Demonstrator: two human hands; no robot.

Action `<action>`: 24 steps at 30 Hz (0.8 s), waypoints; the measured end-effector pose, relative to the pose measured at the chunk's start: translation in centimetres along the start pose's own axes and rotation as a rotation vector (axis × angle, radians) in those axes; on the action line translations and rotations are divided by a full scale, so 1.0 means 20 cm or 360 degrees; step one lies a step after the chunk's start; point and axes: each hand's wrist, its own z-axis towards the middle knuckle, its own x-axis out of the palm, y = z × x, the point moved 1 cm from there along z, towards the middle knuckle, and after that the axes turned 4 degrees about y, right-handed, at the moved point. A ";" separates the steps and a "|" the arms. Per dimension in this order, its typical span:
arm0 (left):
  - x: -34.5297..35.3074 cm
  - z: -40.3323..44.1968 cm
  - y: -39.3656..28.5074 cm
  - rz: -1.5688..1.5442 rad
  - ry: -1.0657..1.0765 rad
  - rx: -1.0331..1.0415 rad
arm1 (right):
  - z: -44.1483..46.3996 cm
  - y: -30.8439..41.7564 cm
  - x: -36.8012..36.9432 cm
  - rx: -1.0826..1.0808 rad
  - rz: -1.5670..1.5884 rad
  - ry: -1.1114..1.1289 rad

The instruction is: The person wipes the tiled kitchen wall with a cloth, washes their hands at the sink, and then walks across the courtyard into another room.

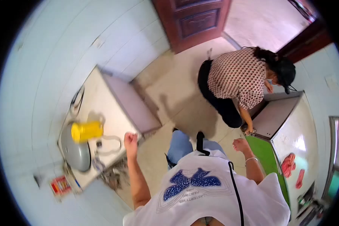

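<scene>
My left hand [130, 141] is raised with its fingers curled into a loose fist, near the corner of the white counter [111, 126]; I see nothing in it. On the other side, my right hand [240, 145] hangs with bent fingers beside a green panel [263, 152], also with nothing visible in it. A yellow plastic container [87, 130] and a rounded grey appliance [76, 150] are on the left counter, with a pale strap or cord [111, 145] near them.
A co-worker [235, 77] in a patterned shirt and dark cap bends at an open cabinet [280, 115], one hand low by its edge. Pink rubbery items [289, 165] lie on the right counter. A brown door [196, 22] stands at the back. A black cable [77, 101] rests by the left wall.
</scene>
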 end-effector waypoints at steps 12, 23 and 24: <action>0.44 2.15 -0.47 0.0427 0.0919 0.0358 | -0.20 1.09 0.38 0.0412 0.0235 -0.0958; 1.72 2.66 -1.66 0.0111 0.1802 0.0403 | 0.09 1.18 0.81 0.0617 0.0638 -0.1280; 1.83 2.77 -1.66 0.0317 0.1760 0.0628 | 0.12 1.22 0.79 0.0631 0.0999 -0.1151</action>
